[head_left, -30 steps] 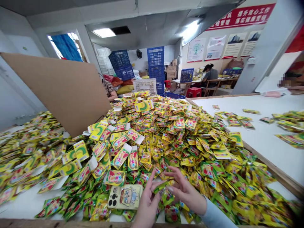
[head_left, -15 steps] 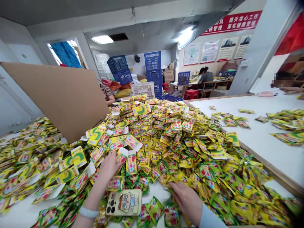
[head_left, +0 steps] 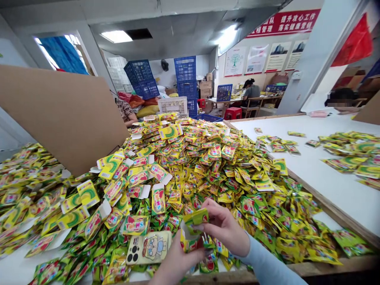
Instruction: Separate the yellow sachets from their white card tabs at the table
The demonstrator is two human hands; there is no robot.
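many boxes [head_left: 88, 193] lie heaped at left, several open-ended. phone [head_left: 149, 247] lies just beside left hand [head_left: 179, 259], whose narrow grip holds one open box [head_left: 189, 234]. packet [head_left: 197, 217] is at the box mouth, apparently outside it, pinched in right hand [head_left: 227, 228]; this box looks unfinished. at right, many loose packets [head_left: 292, 247] remain; judged: much left.

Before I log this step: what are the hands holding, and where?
The right hand pinches a yellow-green packet by its right end; the left hand holds a small open box around its lower part, partly hidden.
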